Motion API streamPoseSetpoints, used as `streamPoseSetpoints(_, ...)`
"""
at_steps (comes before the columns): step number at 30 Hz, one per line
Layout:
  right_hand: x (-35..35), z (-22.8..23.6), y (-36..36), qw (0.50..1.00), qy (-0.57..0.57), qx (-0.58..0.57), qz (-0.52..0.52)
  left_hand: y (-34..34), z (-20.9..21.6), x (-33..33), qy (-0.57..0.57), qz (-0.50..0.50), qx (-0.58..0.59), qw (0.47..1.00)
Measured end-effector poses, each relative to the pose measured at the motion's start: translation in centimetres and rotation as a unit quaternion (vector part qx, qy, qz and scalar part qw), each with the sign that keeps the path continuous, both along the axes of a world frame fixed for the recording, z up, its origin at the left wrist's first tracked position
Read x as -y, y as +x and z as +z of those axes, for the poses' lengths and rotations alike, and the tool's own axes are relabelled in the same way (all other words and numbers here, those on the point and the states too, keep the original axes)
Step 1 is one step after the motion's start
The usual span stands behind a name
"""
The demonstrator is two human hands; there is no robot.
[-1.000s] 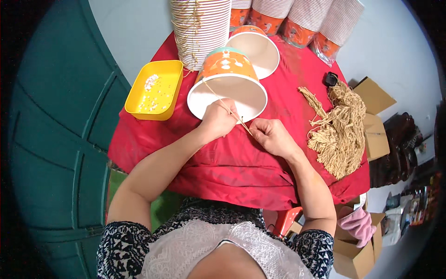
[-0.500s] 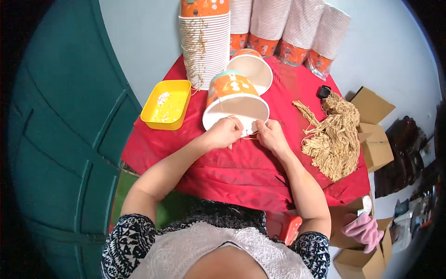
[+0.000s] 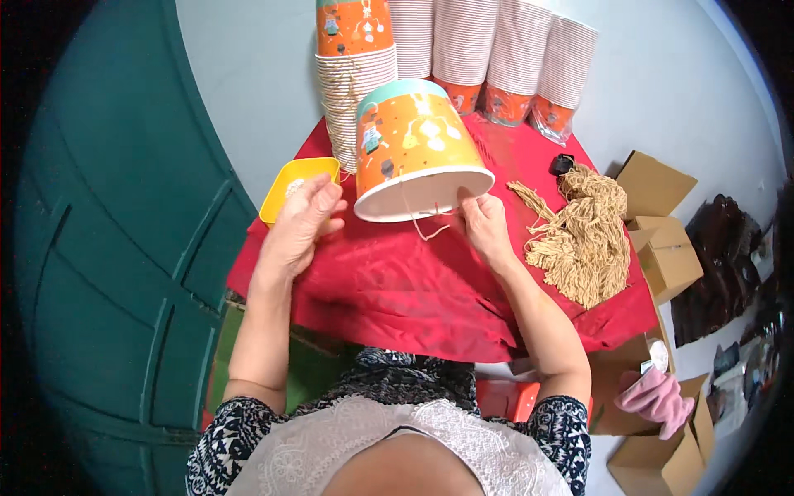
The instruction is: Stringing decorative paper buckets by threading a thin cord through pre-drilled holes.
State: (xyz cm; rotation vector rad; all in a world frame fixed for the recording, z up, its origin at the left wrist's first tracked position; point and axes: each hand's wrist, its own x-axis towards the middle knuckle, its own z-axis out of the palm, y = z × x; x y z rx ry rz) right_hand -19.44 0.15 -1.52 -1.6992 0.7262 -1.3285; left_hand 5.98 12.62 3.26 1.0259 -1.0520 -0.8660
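An orange paper bucket with a teal base and white rim is raised above the red-covered table, tilted with its mouth toward me. My right hand pinches the right side of its rim. A thin tan cord hangs across the rim, with a loose end below it. My left hand is off the bucket, fingers apart and holding nothing, in front of the yellow plastic tray. Small white pieces lie in that tray, which my hand partly hides.
Behind the bucket rises a tall stack of nested buckets with cords hanging down it. Several bagged stacks stand along the wall. A bundle of tan cords lies on the right of the red cloth. Cardboard boxes stand beyond the table's right edge.
The bucket has been lifted and tilted toward me, hiding the other bucket that lay behind it. My left hand has let go of the rim and moved left toward the tray.
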Motion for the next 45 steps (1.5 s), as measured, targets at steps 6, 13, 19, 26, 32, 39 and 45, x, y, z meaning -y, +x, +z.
streamPoseSetpoints(6, -3.5, 2.0, 0.8, 0.981, -0.114, -0.15, -0.048, -2.0, -1.1, 0.5, -0.105, -0.156, -0.168, 0.968)
streamPoseSetpoints(13, -5.7, 1.7, 0.8, 0.998, 0.043, -0.039, 0.016, -2.6, -2.5, 0.1, -0.147, -0.164, -0.29, 0.931)
streamPoseSetpoints(19, -7.5, -0.2, 3.1, 0.979, -0.126, -0.028, -0.158, -3.4, -3.2, -1.5, -0.2, -0.139, -0.298, 0.923)
streamPoseSetpoints(26, -7.8, -0.2, 5.1, 0.874, -0.324, -0.135, -0.336, -4.6, -4.4, -3.0, -0.2, -0.091, -0.256, 0.941)
streamPoseSetpoints(32, -7.3, -0.1, 5.8, 0.865, -0.343, -0.101, -0.352, -5.6, -5.0, -3.7, -0.201, -0.075, -0.281, 0.935)
streamPoseSetpoints(39, -8.0, 0.4, 4.8, 0.899, -0.325, -0.072, -0.283, -4.8, -4.3, -3.9, -0.186, -0.068, -0.208, 0.958)
streamPoseSetpoints(45, -8.4, 0.8, 2.7, 0.924, -0.32, -0.079, -0.193, -3.9, -3.0, -3.3, -0.147, -0.123, -0.288, 0.938)
